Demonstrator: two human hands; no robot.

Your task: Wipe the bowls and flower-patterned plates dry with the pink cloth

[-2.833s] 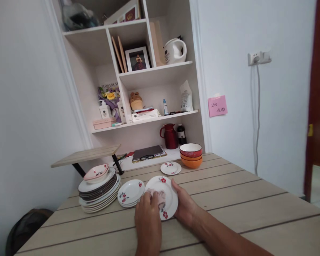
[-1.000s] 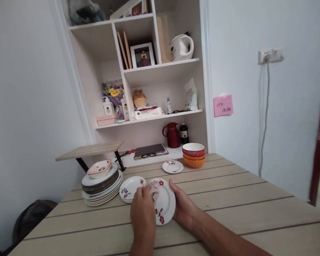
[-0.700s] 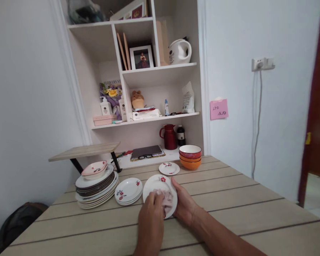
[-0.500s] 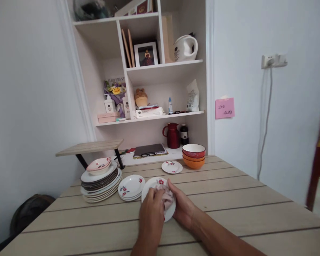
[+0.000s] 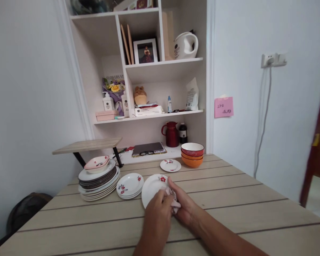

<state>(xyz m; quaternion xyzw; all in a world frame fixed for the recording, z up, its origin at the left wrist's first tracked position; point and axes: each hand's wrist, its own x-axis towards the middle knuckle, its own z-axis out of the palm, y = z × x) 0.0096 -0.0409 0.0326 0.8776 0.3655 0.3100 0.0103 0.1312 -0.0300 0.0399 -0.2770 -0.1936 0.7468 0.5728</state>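
A white plate with red flowers [image 5: 150,187] is tilted up in front of me. My right hand [image 5: 183,205] grips its right edge, thumb along the rim. My left hand [image 5: 158,213] is closed on a crumpled pale pink cloth [image 5: 174,203] and presses it against the plate's right side. Left of the plate lies a short stack of matching flowered plates [image 5: 129,185]. Another small flowered plate [image 5: 170,165] lies alone farther back.
At the left stands a taller stack of plates [image 5: 98,181] topped by pink-rimmed bowls [image 5: 97,163], near a small raised wooden stand [image 5: 88,145]. Stacked red and orange bowls [image 5: 192,155] sit at the back right. Behind are a red jug [image 5: 172,135] and a shelf unit [image 5: 149,117].
My left hand has moved the cloth across the plate to the right, toward its right edge. My right hand keeps its hold on the plate. The view has shifted slightly.
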